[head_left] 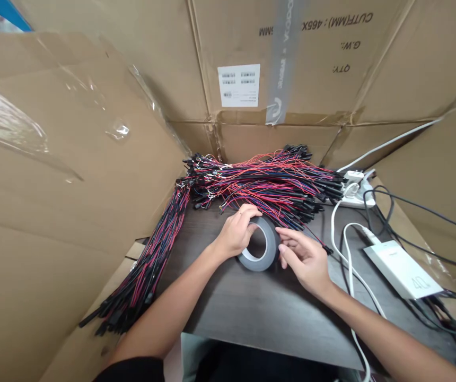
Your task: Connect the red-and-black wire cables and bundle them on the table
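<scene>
A wide roll of grey tape [270, 254] is held upright and tilted just over the dark desk. My left hand [238, 232] grips its upper left rim, with the fingers over the top and the thumb in the core. At the roll's right outer edge, my right hand [305, 258] has its fingers curled and its thumb close to the index finger, both against the tape. Whether a loose tape end lies between them is too small to make out. Behind the roll lies a big pile of red, blue and black wire cables [268, 183].
Another cable bundle [148, 265] runs along the left edge of the desk [247, 313]. Cardboard walls [132, 159] enclose the back and sides. At right are a power strip [357, 199], a white charger box [403, 269] and loose white and black cords [349, 254].
</scene>
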A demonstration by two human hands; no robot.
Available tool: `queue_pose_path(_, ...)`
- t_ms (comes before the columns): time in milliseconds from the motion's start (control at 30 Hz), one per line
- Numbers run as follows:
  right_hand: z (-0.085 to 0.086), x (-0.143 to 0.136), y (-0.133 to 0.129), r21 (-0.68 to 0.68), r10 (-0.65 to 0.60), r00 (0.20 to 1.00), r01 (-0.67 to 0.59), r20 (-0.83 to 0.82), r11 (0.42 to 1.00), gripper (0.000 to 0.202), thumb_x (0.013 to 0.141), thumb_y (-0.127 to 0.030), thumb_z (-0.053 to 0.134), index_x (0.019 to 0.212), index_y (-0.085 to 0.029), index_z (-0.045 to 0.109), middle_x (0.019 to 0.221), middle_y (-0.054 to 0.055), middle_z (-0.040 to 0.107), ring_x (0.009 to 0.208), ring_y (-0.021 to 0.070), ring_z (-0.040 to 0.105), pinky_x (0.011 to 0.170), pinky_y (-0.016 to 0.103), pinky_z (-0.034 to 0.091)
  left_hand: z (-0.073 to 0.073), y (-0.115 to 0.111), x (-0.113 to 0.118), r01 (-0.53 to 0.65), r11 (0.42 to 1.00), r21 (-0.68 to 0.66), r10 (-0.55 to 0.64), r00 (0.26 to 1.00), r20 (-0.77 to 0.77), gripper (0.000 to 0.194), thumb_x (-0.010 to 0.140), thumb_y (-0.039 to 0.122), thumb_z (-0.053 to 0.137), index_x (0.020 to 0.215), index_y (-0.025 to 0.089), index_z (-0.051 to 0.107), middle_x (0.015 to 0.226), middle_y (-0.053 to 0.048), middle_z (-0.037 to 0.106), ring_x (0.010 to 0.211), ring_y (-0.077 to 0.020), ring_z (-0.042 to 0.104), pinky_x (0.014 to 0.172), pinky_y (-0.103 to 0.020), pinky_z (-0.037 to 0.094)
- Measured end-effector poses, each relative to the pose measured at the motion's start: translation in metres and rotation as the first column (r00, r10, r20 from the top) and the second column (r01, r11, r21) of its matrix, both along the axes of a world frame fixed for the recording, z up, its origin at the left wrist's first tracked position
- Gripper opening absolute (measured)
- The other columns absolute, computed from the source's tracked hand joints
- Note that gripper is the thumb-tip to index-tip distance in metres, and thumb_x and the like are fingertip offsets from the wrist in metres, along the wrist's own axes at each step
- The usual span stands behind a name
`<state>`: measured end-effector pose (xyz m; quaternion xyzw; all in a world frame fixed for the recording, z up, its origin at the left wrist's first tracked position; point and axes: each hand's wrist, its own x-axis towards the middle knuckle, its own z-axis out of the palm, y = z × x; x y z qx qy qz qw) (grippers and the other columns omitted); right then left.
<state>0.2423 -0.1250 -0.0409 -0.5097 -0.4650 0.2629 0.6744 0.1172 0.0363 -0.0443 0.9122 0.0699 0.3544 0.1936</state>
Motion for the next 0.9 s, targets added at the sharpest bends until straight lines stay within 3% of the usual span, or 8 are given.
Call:
queue_pose_path(300, 0.002, 0.006, 0.001, -0.088, -0.117, 0.987, 0.126, 0.109, 0.988, 0.011, 0.083, -0.023, 0.062, 0.090, -0.017, 0.069, 0.069, 0.002, 0.063, 0.048, 0.0113, 0.055, 0.038, 0.022, 0.044, 0.001, 0.002, 0.000, -0.001, 0.999, -0.054, -0.001, 1.000, -0.025, 0.022, 0.096, 0.023, 0.041, 0.114, 0.017, 0.051, 0.110, -0.012, 0.059, 0.104, -0.0219, 0.059, 0.087, -0.036, 0.051)
queue_pose_path(533, 0.010, 0.014, 0.005, -0.155, -0.077, 0.985, 0.101, 0.153, 0.983, 0.010, 0.082, -0.025, 0.060, 0.075, -0.018, 0.062, 0.064, 0.001, 0.059, 0.045, 0.0098, 0.045, 0.039, 0.022, 0.036, 0.007, -0.003, -0.001, 0.006, 0.997, -0.071, -0.013, 0.994, -0.106, 0.027, 0.097, 0.038, 0.043, 0.111, 0.017, 0.054, 0.109, -0.011, 0.061, 0.102, -0.0206, 0.061, 0.087, -0.033, 0.051)
queue_pose_path(767, 0.008, 0.013, 0.003, -0.115, -0.089, 0.964, 0.121, 0.251, 0.986, 0.012, 0.086, -0.026, 0.057, 0.076, -0.020, 0.060, 0.073, 0.004, 0.060, 0.066, 0.0167, 0.056, 0.059, 0.027, 0.044, 0.009, 0.002, -0.001, -0.007, 0.999, -0.034, 0.003, 0.993, -0.120, 0.033, 0.098, 0.043, 0.040, 0.108, 0.016, 0.056, 0.104, -0.011, 0.064, 0.098, -0.0202, 0.063, 0.084, -0.032, 0.052)
queue_pose_path(900, 0.008, 0.011, 0.001, -0.102, -0.098, 0.961, 0.128, 0.259, 0.986, 0.012, 0.089, -0.024, 0.054, 0.078, -0.020, 0.059, 0.072, 0.003, 0.057, 0.062, 0.0153, 0.053, 0.056, 0.027, 0.041, 0.007, 0.006, 0.001, -0.024, 1.000, -0.005, 0.024, 0.994, -0.104, 0.037, 0.097, 0.046, 0.039, 0.104, 0.015, 0.058, 0.101, -0.012, 0.066, 0.098, -0.0230, 0.061, 0.086, -0.036, 0.050)
